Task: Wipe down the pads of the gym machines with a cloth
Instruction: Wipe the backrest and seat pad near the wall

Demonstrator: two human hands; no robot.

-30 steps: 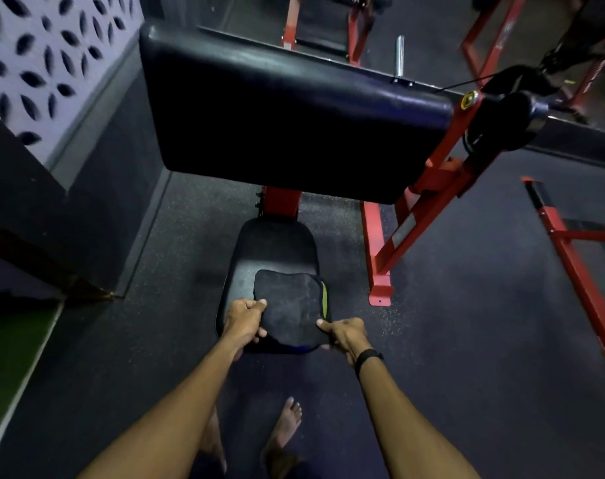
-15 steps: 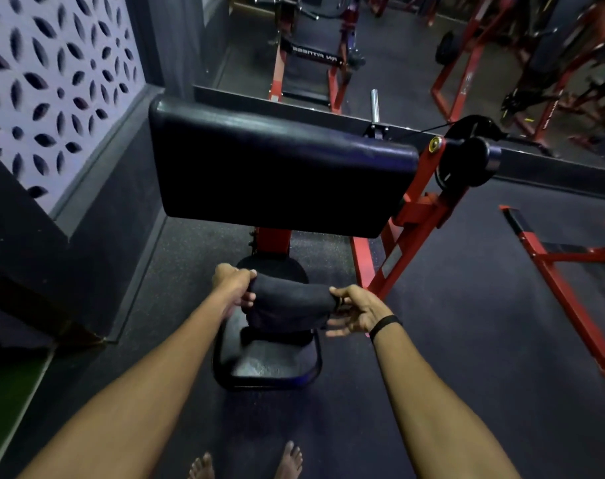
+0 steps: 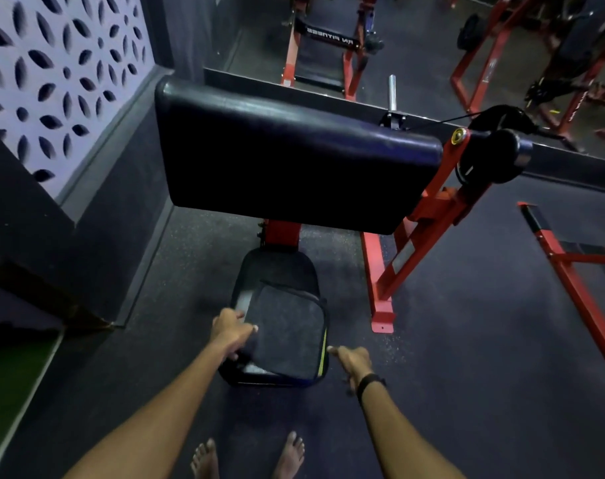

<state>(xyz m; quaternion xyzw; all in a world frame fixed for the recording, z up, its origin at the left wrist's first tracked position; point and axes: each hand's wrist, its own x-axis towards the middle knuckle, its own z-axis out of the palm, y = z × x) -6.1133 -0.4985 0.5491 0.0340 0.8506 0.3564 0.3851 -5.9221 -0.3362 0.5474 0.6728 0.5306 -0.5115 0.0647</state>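
Pinching the dark cloth (image 3: pixel 287 337) on the seat pad (image 3: pixel 277 271), left hand (image 3: pixel 232 328) grip curled, right hand (image 3: pixel 353 361) grip seemingly at its edge.

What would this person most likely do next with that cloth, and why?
Probably pull the cloth toward themselves across the seat pad. It lies spread flat on the pad, the left hand and right hand at its near corners, and the big arm pad waits.

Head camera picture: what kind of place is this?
Most likely a gym. A big black arm pad sits on a red machine frame above a small seat pad, with more red machines behind.
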